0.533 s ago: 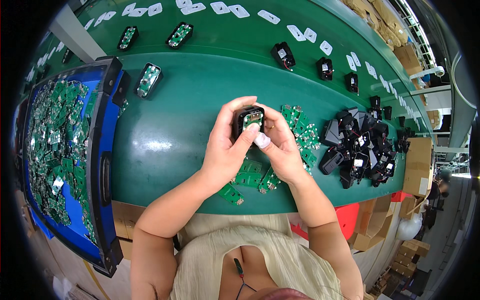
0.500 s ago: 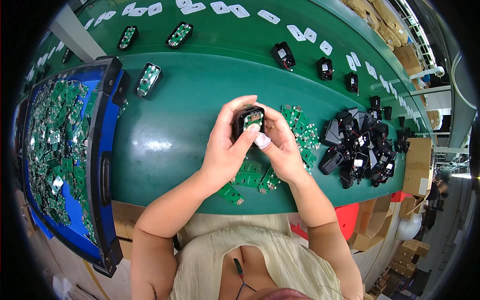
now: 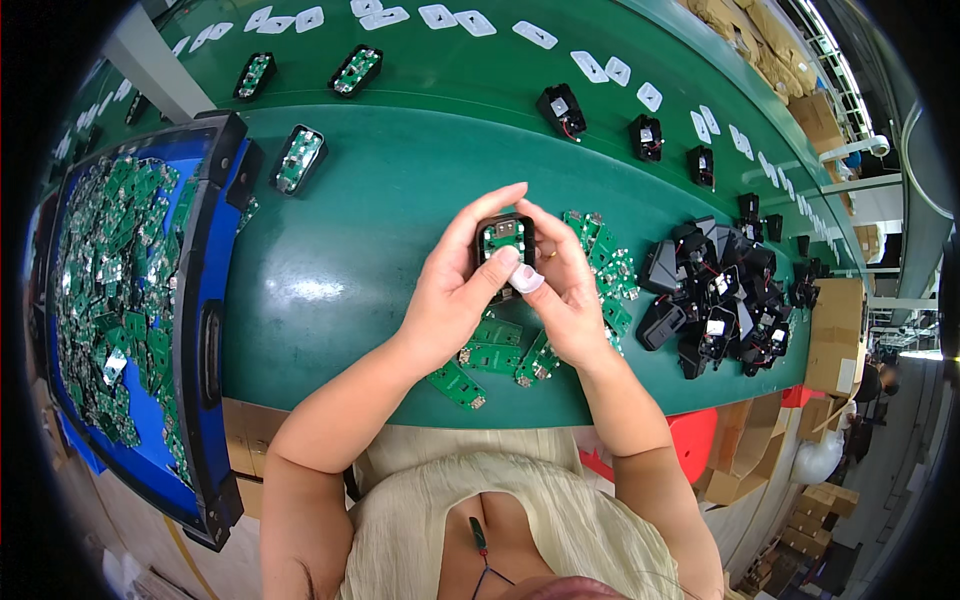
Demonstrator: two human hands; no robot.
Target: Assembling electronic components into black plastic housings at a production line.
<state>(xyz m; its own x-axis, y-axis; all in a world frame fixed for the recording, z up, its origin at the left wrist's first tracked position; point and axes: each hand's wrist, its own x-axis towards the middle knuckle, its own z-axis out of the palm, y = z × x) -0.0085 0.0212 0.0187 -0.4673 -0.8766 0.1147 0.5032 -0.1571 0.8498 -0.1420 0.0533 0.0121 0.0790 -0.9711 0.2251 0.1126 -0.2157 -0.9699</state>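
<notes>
Between my two hands is a black plastic housing (image 3: pixel 530 232) with a green circuit board (image 3: pixel 503 236) set inside it. My left hand (image 3: pixel 455 285) wraps the housing's left side, its thumb pressed on the board. From the right, my right hand (image 3: pixel 568 295) grips the same housing; its thumb wears a whitish cover (image 3: pixel 524 279) and touches the board's lower part. The thumbs hide the lower half of the board. Loose green circuit boards (image 3: pixel 496 357) lie on the green table below my hands, and another loose pile of boards (image 3: pixel 607 262) is right of them.
A blue bin with a black rim (image 3: pixel 212 330), full of boards, stands at left. Black housings (image 3: pixel 715 290) are heaped at right. One housing with a board (image 3: pixel 298 160) sits at upper left. Across the far green belt (image 3: pixel 450 62) are white plates (image 3: pixel 535 34) and more housings.
The housing has turned slightly more upright in my hands, so more of its board faces up. Both thumbs stay pressed on the board. On the far belt, the plates and housings have shifted slightly left.
</notes>
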